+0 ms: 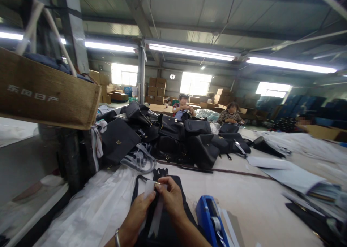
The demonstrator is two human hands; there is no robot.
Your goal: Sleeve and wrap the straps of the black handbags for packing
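Low in the middle of the view, my left hand (139, 209) and my right hand (170, 198) meet over a black bag (162, 227) lying flat on the table. Both pinch a narrow white paper strip (155, 207) that hangs down between them. The fingers of each hand are closed on the strip's upper end. A bracelet sits on my left wrist. Just right of my right forearm stands a blue tape dispenser (210, 218).
A heap of black handbags (176, 138) lies further back on the table. A brown fabric tote (46, 91) hangs at upper left. White plastic sheeting (92, 207) covers the left side, and papers (287, 173) lie right. Two people sit working behind the heap.
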